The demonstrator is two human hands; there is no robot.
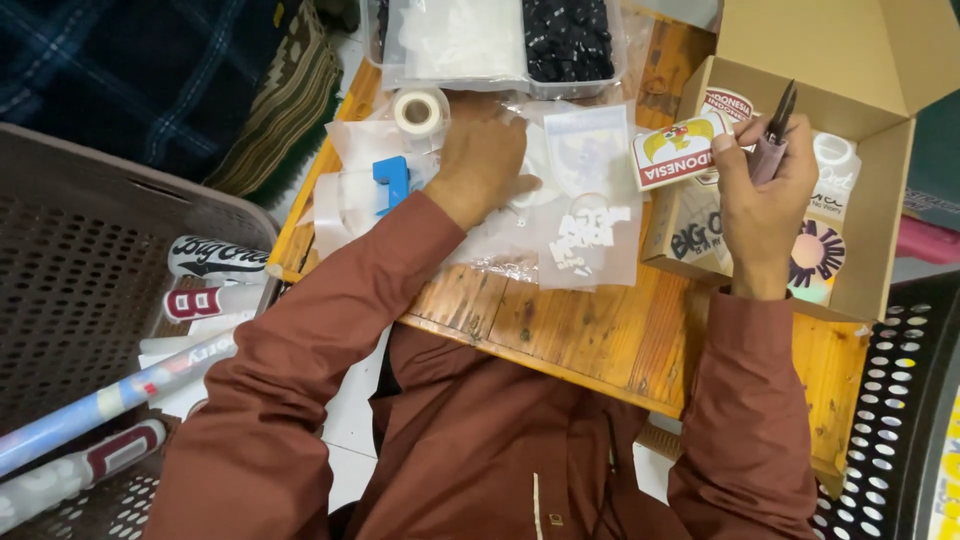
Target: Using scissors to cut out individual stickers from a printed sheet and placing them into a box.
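Tape roll (pixel 419 109), perhaps beads (pixel 567 38)

Even indoor light, moderately bright; glare on plastic bags (pixel 520 215); soft shadows; slight blur overall; edges mildly distorted.

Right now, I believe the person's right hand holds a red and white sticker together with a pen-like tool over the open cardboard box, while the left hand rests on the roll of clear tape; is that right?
Not quite: the head view shows the left hand resting on the clear plastic bags, with the roll of clear tape beside it, untouched. The right hand does hold the red and white sticker and the pen-like tool over the open cardboard box.
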